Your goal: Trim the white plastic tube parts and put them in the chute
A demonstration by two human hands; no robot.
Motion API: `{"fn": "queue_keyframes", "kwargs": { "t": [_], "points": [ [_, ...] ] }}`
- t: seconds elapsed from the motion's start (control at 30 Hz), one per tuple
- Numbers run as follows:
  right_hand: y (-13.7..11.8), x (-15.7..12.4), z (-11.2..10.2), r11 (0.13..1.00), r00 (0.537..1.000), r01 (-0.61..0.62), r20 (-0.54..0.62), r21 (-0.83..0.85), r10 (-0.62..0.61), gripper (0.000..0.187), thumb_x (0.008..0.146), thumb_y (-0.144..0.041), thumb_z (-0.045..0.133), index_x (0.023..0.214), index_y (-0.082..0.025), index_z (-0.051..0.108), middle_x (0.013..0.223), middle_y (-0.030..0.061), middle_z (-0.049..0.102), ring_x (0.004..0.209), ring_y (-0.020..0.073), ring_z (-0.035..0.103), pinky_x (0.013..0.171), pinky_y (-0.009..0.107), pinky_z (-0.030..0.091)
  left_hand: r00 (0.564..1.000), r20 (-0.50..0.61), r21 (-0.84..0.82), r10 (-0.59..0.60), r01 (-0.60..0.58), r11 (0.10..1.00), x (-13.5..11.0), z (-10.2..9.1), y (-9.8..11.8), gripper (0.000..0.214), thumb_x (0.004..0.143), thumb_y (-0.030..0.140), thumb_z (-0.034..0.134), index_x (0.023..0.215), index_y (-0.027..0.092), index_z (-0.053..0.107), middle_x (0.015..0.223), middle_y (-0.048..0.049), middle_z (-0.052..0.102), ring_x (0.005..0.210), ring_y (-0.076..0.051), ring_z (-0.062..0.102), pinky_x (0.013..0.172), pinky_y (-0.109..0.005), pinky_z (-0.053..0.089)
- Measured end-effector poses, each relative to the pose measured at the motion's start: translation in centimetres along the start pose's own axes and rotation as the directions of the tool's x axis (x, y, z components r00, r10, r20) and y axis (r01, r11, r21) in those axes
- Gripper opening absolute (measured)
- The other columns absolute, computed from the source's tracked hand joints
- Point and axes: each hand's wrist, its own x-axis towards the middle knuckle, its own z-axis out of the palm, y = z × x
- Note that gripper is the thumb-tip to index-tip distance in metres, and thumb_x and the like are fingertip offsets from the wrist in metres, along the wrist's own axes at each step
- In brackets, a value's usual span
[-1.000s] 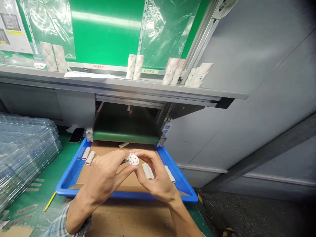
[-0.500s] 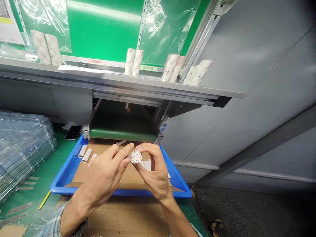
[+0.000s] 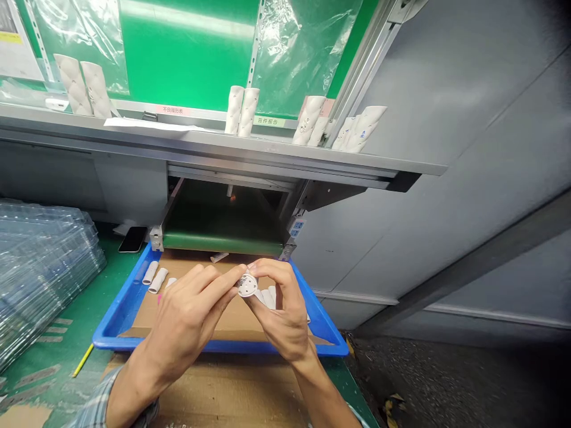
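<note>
Over the blue tray, a white tube is held with its round end, pierced by several small holes, turned towards me. My right hand is closed around its right side, with the thumb below and fingers above. From the left, the index finger and thumb of my left hand pinch at the tube's left edge. Whether that hand also holds something small between its fingertips is hidden. More white tubes lie in the tray at the left, and several white tubes lie partly hidden behind my right hand.
The blue tray is lined with cardboard and stands below a green conveyor belt. Clear plastic trays are stacked at the left, near a phone and a yellow stick. Textured white tubes stand on the metal shelf above.
The tube has turned slightly in my fingers, so its holes sit differently. My left fingers have shifted a little over its upper left edge. My right hand keeps its grip.
</note>
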Motion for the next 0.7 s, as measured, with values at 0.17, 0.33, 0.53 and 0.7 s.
{"fn": "queue_keyframes", "kwargs": {
  "t": [0.17, 0.33, 0.53, 0.7],
  "points": [
    [-0.02, 0.00, -0.10, 1.000, 1.000, 0.018, 0.012, -0.001, -0.018, 0.040, 0.095, -0.004, 0.077, 0.127, -0.026, 0.064, 0.116, 0.0050, 0.070, 0.109, 0.0218, 0.070, 0.096, 0.034, 0.061, 0.999, 0.023, -0.066, -0.024, 0.026, 0.997, -0.08, -0.20, -0.05, 0.033, 0.116, 0.021, 0.052, 0.146, 0.023, 0.063, 0.090, 0.0010, 0.062, 0.081, -0.016, 0.056, 0.072, -0.029, 0.043],
    [0.01, -0.04, -0.09, 1.000, 0.999, 0.030, 0.023, -0.005, -0.030, 0.041, 0.096, -0.003, 0.076, 0.128, -0.026, 0.064, 0.116, 0.0049, 0.069, 0.109, 0.0208, 0.069, 0.096, 0.033, 0.060, 0.998, 0.038, -0.128, -0.059, 0.064, 0.990, -0.18, -0.26, -0.11, 0.034, 0.115, 0.018, 0.053, 0.146, 0.026, 0.063, 0.091, 0.0011, 0.062, 0.083, -0.015, 0.058, 0.074, -0.027, 0.045],
    [0.09, 0.02, -0.04, 1.000, 1.000, 0.012, 0.024, 0.008, -0.012, 0.041, 0.096, -0.003, 0.077, 0.127, -0.025, 0.064, 0.115, 0.0045, 0.069, 0.108, 0.0207, 0.069, 0.096, 0.033, 0.060, 0.999, 0.022, -0.087, -0.043, 0.045, 0.995, -0.07, -0.33, -0.33, 0.031, 0.115, 0.018, 0.053, 0.144, 0.023, 0.064, 0.101, -0.0012, 0.069, 0.088, -0.015, 0.063, 0.079, -0.028, 0.047],
    [0.10, 0.07, 0.01, 1.000, 1.000, 0.011, 0.007, -0.001, -0.011, 0.039, 0.096, -0.003, 0.077, 0.125, -0.025, 0.063, 0.113, 0.0040, 0.068, 0.107, 0.0201, 0.068, 0.096, 0.033, 0.060, 0.999, -0.037, 0.018, -0.005, 0.006, 1.000, -0.23, -0.02, -0.21, 0.030, 0.115, 0.019, 0.054, 0.144, 0.018, 0.062, 0.100, -0.0023, 0.069, 0.088, -0.016, 0.062, 0.080, -0.030, 0.046]
  ]
}}
